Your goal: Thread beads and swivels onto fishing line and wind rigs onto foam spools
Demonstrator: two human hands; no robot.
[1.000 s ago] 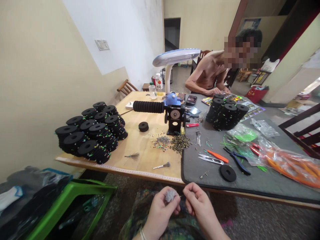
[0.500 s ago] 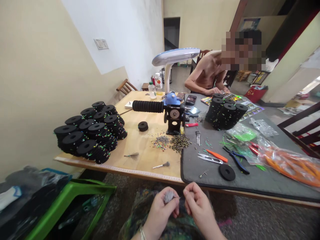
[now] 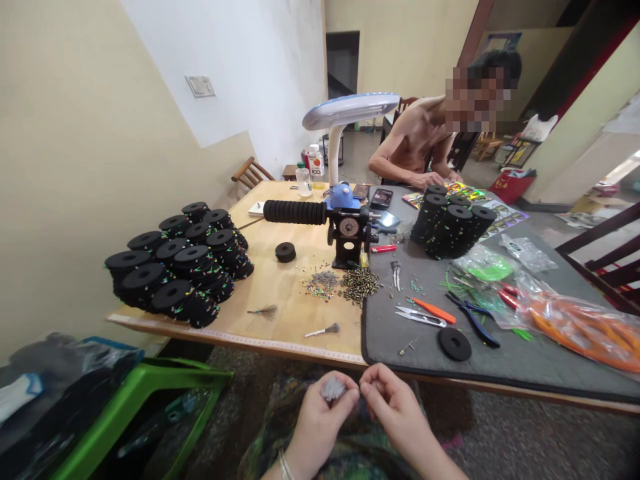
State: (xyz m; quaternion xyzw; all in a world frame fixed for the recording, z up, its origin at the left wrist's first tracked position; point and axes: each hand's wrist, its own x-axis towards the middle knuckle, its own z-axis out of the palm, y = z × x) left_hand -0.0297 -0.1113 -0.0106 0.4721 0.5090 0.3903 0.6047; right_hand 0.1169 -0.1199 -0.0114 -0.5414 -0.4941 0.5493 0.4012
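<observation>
As the left hand [image 3: 324, 417] is gripping a grey bundle [image 3: 332, 388] off the near edge of the worktop [image 3: 260, 280], slackening could be spilling it. The right hand [image 3: 390, 403] is pinching, contents unclear.

A blue-and-white lamp [image 3: 350, 112] stands on the desk [image 3: 263, 283]; left of its base are a green-capped bottle [image 3: 303, 183] and a white bottle [image 3: 315, 161], right a phone [image 3: 382, 198]. Beyond sits a co-worker [image 3: 414, 137]. A red bag [image 3: 509, 189] rests on the floor.

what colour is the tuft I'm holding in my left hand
Pale grey; the tuft shows best in the head view.
</observation>
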